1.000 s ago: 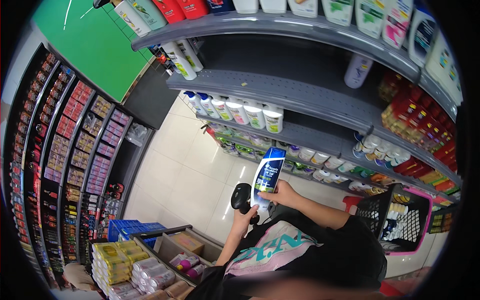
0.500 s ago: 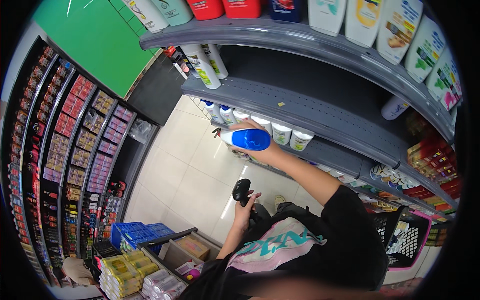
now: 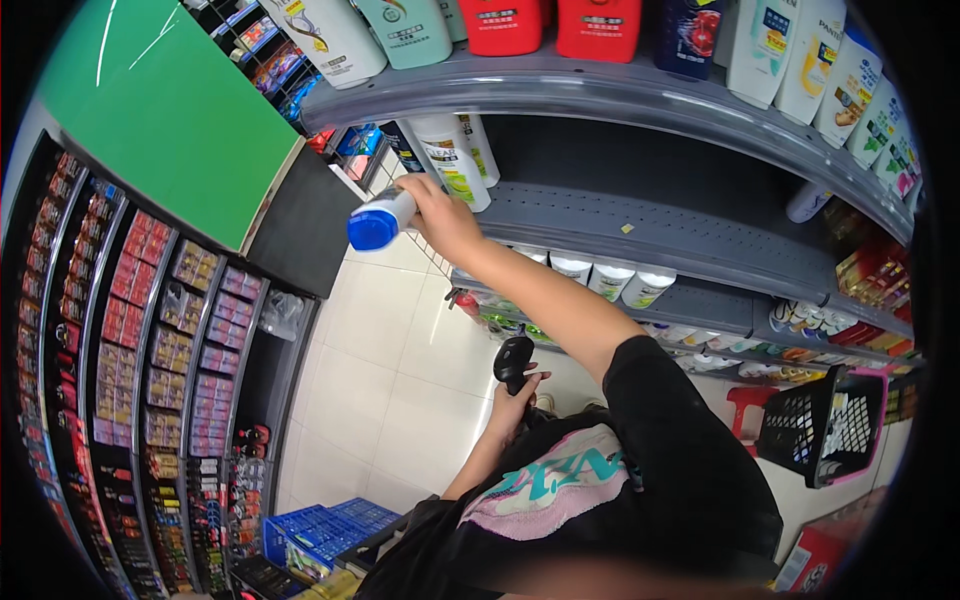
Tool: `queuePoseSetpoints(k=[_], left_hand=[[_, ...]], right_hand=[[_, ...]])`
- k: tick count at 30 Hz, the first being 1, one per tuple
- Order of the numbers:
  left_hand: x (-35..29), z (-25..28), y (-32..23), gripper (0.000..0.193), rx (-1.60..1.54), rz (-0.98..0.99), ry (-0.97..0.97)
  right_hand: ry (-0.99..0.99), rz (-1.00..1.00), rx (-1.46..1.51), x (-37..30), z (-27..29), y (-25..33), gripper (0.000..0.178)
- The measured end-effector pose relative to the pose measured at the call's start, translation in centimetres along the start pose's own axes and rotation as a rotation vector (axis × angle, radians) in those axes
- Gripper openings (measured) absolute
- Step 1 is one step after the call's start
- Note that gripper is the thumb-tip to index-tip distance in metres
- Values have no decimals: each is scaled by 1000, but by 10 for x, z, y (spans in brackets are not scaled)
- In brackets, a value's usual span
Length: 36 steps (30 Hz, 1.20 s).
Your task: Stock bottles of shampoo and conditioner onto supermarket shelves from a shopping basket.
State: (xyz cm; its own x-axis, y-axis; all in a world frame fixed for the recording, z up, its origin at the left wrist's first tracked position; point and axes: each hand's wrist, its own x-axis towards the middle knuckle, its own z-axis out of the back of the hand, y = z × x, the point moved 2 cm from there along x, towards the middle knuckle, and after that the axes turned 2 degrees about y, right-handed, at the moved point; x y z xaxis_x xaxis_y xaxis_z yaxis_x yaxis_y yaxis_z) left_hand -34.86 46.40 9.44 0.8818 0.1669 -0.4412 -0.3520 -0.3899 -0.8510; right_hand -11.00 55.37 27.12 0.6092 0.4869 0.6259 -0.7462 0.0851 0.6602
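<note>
right hand point(image 3: 446, 218) has fingers closed round a tilted bottle point(image 3: 376, 226) left of the shelf point(image 3: 580, 212), left hand point(image 3: 509, 407) round a scanner point(image 3: 514, 360). loosen up and that bottle could drop imo.

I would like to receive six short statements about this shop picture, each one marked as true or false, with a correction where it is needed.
1. The person's right grip holds a shampoo bottle. True.
2. The left grip is empty. False: it holds a black handheld scanner.
3. The held bottle has a red cap. False: the cap is blue.
4. The black shopping basket has a pink edge. True.
5. Red bottles stand on the highest shelf in view. True.
6. Blue plastic crates appear at the picture's upper right. False: they are at the lower left.
</note>
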Motion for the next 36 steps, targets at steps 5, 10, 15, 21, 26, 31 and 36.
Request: queuePoseSetpoints(k=[5,10,15,21,26,31,36], left_hand=[[9,33,-7,41,44,38,78],[20,51,-11,39,50,46,119],[26,59,-13,37,23,50,151],[30,60,-16,35,38,55,177],[32,62,-18,36,76,40,198],[33,63,-17,36,70,27,197],[33,64,-18,37,78,30,198]], right_hand=[[-57,-107,-91,18,-31,-12,49],[-121,-200,-109,22,-44,-22,51],[-101,-258,-180,25,-45,-26,50],[-44,-287,-209,32,-46,-24,50],[-31,-342,-243,37,-48,-25,50],[-58,-317,-216,34,-48,-27,49],[-56,-361,-239,31,-50,-20,49]])
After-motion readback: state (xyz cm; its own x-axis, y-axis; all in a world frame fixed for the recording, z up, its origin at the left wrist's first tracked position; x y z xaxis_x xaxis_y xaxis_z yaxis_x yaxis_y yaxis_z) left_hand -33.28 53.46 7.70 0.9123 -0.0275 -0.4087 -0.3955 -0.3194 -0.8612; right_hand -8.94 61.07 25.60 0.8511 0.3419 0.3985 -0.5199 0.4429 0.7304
